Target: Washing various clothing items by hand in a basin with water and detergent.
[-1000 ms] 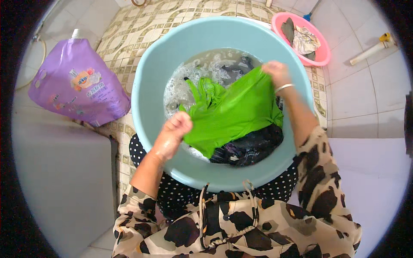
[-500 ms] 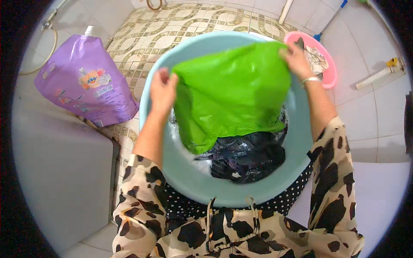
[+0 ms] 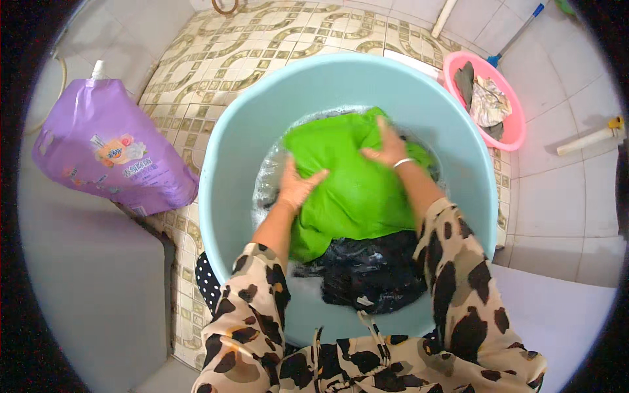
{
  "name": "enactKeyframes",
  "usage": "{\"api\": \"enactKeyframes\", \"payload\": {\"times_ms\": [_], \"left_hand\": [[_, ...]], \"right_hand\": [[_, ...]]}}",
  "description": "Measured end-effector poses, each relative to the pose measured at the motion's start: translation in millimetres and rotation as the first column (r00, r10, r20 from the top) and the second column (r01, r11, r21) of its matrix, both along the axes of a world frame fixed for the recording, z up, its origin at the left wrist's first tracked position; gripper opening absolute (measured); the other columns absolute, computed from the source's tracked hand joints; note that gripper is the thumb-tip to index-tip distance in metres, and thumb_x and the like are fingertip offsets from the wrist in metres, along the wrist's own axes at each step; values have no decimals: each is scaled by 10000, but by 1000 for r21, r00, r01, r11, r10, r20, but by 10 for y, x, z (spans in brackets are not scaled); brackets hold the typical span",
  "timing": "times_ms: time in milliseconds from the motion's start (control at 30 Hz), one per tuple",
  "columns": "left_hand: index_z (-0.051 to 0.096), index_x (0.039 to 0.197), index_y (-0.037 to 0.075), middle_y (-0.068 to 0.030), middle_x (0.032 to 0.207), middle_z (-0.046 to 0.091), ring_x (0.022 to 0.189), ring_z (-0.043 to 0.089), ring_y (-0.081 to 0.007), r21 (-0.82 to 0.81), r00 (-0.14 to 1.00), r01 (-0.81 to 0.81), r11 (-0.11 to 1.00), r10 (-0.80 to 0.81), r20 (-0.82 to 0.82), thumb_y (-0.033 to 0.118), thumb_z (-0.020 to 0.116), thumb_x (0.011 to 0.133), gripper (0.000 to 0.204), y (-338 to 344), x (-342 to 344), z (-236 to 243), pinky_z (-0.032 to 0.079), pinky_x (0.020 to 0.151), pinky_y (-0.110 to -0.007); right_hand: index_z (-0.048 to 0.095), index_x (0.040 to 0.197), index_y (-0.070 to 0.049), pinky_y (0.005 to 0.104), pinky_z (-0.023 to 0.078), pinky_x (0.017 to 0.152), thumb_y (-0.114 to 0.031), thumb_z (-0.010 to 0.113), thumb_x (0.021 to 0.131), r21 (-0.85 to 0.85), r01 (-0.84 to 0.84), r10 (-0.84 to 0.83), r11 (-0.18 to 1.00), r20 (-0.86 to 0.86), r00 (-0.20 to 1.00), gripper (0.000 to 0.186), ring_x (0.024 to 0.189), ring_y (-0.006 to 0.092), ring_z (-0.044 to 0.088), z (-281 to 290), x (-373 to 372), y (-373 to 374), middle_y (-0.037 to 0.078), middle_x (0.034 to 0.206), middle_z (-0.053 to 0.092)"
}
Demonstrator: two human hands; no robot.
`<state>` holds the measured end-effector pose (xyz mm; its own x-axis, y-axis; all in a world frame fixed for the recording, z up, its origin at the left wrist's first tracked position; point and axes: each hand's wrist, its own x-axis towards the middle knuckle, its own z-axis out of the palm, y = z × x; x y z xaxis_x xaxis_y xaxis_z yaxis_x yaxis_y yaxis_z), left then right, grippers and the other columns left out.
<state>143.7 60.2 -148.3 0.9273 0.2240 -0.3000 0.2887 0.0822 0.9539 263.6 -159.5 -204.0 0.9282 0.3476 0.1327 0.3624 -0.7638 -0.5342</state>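
A bright green piece of wet cloth (image 3: 347, 183), perhaps a garment, lies bunched in soapy water inside a large light-blue tub (image 3: 219, 177). My left hand (image 3: 298, 185) rests on the cloth's left side, thumb apart from the fingers, the fingertips partly smeared by motion. On its upper right part lies my right hand (image 3: 391, 145), open and blurred, with a white bracelet at the wrist. Dark wet clothing (image 3: 373, 272) sits below the green cloth, at the near side of the tub.
To the left, a large purple pouch (image 3: 111, 150) with a white cap stands on a grey box-like surface (image 3: 98, 275). A pink basin (image 3: 517, 124) holding clothes is at the far right, near a blue-handled brush (image 3: 517, 36). Patterned tiles (image 3: 216, 65) cover the floor.
The green cloth, held up spread between both hands before, is now down in the tub's water. My hands have come lower and closer together, with fingers apart on the cloth.
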Motion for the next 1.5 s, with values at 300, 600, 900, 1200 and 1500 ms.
{"api": "enactKeyframes", "payload": {"times_ms": [300,600,900,1200,1500], "left_hand": [[437,1165,3,-160,1030,566,861,580,-244,-443,943,-165,881,10,-332,167,631,734,501,792,-29,-464,452,815,-370],[321,1294,96,-146,1219,419,1044,458,-280,-700,979,-176,692,196,-52,640,466,741,789,75,140,-86,377,883,-416],[483,1138,86,-104,1074,534,914,522,-223,-742,985,-171,649,102,-139,525,389,820,550,-138,111,-48,435,787,-379],[467,1134,-18,-162,1109,521,991,525,-255,-553,973,-178,814,60,-224,371,454,867,473,344,292,740,412,872,-366],[520,1037,-19,-155,960,591,777,602,-259,-50,861,380,924,-373,-347,320,568,762,439,252,161,-154,504,675,-372]], "right_hand": [[636,889,-48,389,444,779,-373,695,636,159,175,-65,972,-531,845,416,812,273,595,26,447,-171,133,883,631],[578,1003,-38,319,421,847,-43,592,658,660,-234,411,714,-124,903,344,934,254,553,442,-750,1074,105,1007,570],[570,682,-84,422,458,557,-219,511,729,166,-234,228,958,60,972,154,631,317,568,1030,-1016,1266,140,693,553],[628,786,-23,388,422,739,-352,505,790,491,435,-219,755,-437,872,352,769,325,570,13,716,-392,185,838,613],[639,916,-83,403,442,779,-424,635,690,169,-242,292,956,-423,858,409,865,328,575,-28,126,209,202,902,606]]}}
